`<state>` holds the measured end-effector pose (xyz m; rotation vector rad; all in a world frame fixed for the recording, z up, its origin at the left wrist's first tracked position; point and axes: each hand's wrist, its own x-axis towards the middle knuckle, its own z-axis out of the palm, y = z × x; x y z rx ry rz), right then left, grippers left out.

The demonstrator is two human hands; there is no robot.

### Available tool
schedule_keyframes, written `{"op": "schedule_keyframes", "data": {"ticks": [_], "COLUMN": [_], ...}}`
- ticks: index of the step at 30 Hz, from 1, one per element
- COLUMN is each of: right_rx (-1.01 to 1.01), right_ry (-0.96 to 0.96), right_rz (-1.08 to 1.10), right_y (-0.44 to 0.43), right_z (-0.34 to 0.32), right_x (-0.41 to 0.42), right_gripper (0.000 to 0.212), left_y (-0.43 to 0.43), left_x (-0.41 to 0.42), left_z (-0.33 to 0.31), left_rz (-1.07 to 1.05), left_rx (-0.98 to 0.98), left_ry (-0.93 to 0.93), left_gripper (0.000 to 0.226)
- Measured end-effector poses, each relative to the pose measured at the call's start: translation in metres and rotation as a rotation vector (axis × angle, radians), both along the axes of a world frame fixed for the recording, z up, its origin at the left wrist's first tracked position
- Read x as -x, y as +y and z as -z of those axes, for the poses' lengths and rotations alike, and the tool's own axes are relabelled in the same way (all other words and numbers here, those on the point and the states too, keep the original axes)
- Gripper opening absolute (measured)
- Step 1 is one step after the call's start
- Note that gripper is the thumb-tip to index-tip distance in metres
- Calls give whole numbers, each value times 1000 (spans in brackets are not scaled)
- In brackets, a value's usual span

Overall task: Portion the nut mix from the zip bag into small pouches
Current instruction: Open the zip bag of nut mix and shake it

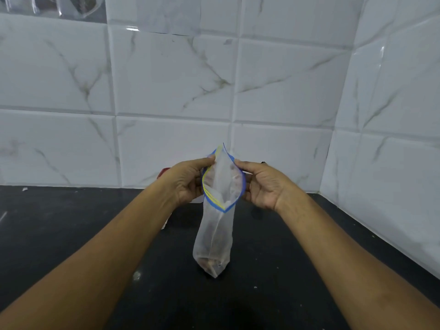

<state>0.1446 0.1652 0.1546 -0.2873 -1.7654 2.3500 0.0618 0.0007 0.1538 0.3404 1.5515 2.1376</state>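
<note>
One zip bag (pixel 215 236) with its mouth pulled apart, left hand (pixel 184 181) and right hand (pixel 264 184) each pinching a rim, nuts inside just a blurry clump.

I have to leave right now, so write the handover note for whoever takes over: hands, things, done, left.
Left hand: fingers pinch the left lip of the zip bag.
Right hand: fingers pinch the right lip.
Zip bag: upright between the hands over the dark counter, with its blue-and-yellow zip strip pulled apart and the mouth open.
Nut mix: a small heap in the bag's bottom.
Done: bag opened.
Left: all the portioning. No small pouch can be made out; a red thing behind the left hand is too hidden to name.
</note>
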Motion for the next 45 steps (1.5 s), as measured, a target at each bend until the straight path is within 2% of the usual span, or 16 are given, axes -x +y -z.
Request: {"op": "schedule_keyframes", "data": {"ticks": [2,8,12,16,20,23,26,31,35,40,45], "right_rx": [-6,-7,-16,3,19,-23,-62,27,34,-12,-47], "right_ry": [8,-13,-50,-55,-30,9,29,-22,-58,-45,-48], "right_rz": [-20,-40,-73,-32,-38,-8,24,2,-50,4,38], "right_y": [-1,-1,-4,-9,-12,-10,-7,-5,-10,-12,-14], "right_z": [0,3,4,3,-1,0,0,0,-3,-8,-11], "right_x": [2,7,7,12,10,12,19,23,17,17,17], "right_gripper": [14,11,23,40,27,25,20,19,13,8,19], "left_y": [1,-1,2,8,13,14,14,12,13,10,8], "left_x": [-1,-2,-3,-7,-4,-2,-2,-7,-10,-8,-10], "left_z": [0,7,9,2,0,1,2,0,0,-5,-7], "left_rz": [11,102,144,29,-62,-86,-56,39,74,38,59], "left_rx": [19,37,95,99,75,76,31,-3,14,55,61], "left_ry": [13,16,84,116,129,134,97,-22,5,1,-29], "left_gripper": [13,16,18,13,10,12,19,27,20,33,20]}}
